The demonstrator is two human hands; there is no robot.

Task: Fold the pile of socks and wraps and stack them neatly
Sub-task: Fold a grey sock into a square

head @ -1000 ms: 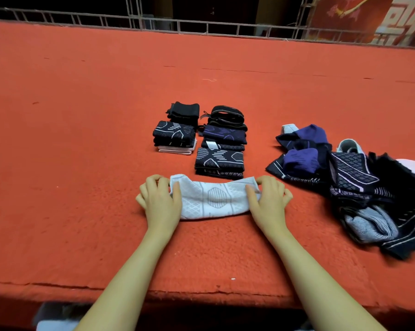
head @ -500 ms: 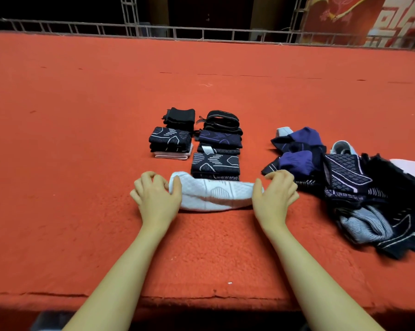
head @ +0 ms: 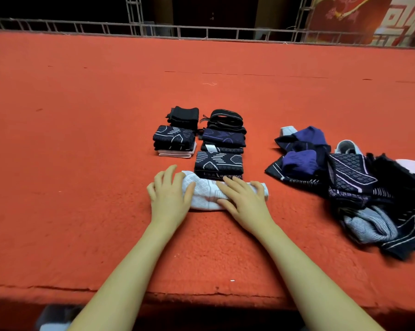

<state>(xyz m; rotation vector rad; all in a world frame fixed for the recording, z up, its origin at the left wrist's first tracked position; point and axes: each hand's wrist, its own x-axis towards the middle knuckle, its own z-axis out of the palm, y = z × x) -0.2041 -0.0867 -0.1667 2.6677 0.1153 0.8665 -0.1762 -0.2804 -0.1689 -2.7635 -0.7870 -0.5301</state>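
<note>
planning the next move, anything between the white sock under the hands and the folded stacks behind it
Nothing visible does. The white sock lies right in front of the nearest dark folded stack, under the left hand and right hand.

Even, soft light from overhead falls on the red carpeted platform, leaving only faint shadows under the forearms. Behind the far railing the room goes nearly black. Wide-angle bending curves that railing at both ends, and detail softens toward the near corners.
</note>
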